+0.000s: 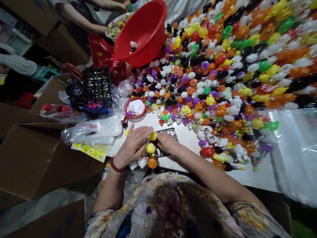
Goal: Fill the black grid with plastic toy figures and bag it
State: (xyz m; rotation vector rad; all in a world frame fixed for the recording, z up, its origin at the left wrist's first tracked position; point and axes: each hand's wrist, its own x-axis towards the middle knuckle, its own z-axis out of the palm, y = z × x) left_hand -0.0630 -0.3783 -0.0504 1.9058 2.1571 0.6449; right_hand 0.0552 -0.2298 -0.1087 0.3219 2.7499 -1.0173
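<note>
My left hand (pixel 133 145) has its fingers stretched out together over several small plastic toy figures at the near edge of the table. Beside its fingertips are a yellow toy piece (pixel 153 136) and a yellow striped one (pixel 151 148). An orange round piece (pixel 152 162) and white figures (pixel 142 162) lie just below. My right hand (pixel 167 143) rests on a black plastic grid rack (pixel 173 133). Its fingers are curled closed near the yellow pieces, and what they hold is hidden.
A big heap of colourful toy figures (pixel 205 72) covers the table's right and back. A small red basket (pixel 135 108) stands ahead, with a red basin (pixel 146 33) behind it. Plastic bags (pixel 94 130) and cardboard boxes (pixel 27 158) are left. Another person's arm (pixel 81 19) is at the back left.
</note>
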